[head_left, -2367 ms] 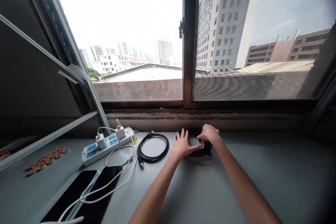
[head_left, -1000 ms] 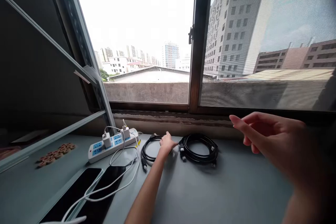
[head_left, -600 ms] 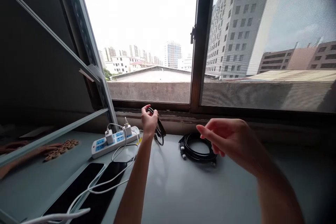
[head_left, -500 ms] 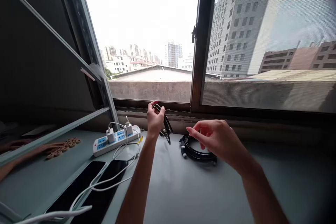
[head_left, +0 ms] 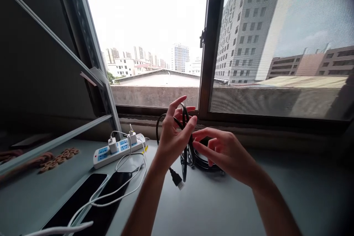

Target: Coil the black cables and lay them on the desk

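Observation:
A black USB cable [head_left: 184, 162] hangs in loops from my left hand [head_left: 177, 136], which is raised over the desk near the window. The loops pass between its thumb and its raised, partly spread fingers. One black USB plug [head_left: 176, 177] with a metal end dangles below the palm. My right hand [head_left: 225, 151] is at the right side of these loops, its bent thumb and forefinger pinched at a strand; the exact contact is partly hidden. Behind and below the right hand, a second coiled black cable [head_left: 204, 166] lies on the desk, mostly covered.
Left on the grey desk [head_left: 210, 206] are a white power strip [head_left: 96, 160] with two white chargers, white cords [head_left: 121, 191] and two dark phones [head_left: 74, 197]. A metal frame [head_left: 102, 92] stands beside them. Beyond it another person's hand [head_left: 41, 158] is near brown pieces [head_left: 59, 160].
My left hand has turned and come right, its cable loops now more open with the USB plug hanging in view. My right hand has moved slightly left to meet the loops.

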Demonstrator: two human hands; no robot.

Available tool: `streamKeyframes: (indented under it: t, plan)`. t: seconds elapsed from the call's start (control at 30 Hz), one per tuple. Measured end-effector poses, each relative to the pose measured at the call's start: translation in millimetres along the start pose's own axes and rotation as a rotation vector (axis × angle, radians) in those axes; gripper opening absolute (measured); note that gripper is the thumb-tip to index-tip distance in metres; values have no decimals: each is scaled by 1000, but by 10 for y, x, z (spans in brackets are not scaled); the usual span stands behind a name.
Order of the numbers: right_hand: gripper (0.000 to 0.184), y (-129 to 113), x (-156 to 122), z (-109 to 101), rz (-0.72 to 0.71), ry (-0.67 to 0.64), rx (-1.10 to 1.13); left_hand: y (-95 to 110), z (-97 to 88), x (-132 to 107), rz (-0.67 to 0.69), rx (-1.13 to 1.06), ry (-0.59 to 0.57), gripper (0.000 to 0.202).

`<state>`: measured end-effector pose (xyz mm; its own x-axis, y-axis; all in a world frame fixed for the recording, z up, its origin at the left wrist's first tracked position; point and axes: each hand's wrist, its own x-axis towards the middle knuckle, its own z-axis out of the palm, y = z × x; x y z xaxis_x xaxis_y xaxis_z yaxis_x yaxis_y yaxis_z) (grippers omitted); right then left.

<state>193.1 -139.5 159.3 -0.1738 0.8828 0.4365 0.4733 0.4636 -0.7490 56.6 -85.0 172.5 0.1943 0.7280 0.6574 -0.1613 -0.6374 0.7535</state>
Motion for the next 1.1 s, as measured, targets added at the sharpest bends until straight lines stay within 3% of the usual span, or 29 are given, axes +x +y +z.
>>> streamKeyframes:
  t: [0.3,0.5,0.67,0.93,1.1]
  plan:
    - [19,-36,-61,-40,-84,-166,225,136,105,-159,-24,63,-100,48]
    - [19,-73,-140,-83,-111,-234,274,261,146,-257,-11,6,-192,45]
    - [20,-84,-169,-73,-132,-293,485,268,124,-296,-8,-92,-260,51]
    - [31,-71,-171,-1,-68,-158,611,314,88,-309,-35,-114,-256,52]
    - [34,-109,-144,95,11,-100,827,286,100,-298,42,-82,-218,52]
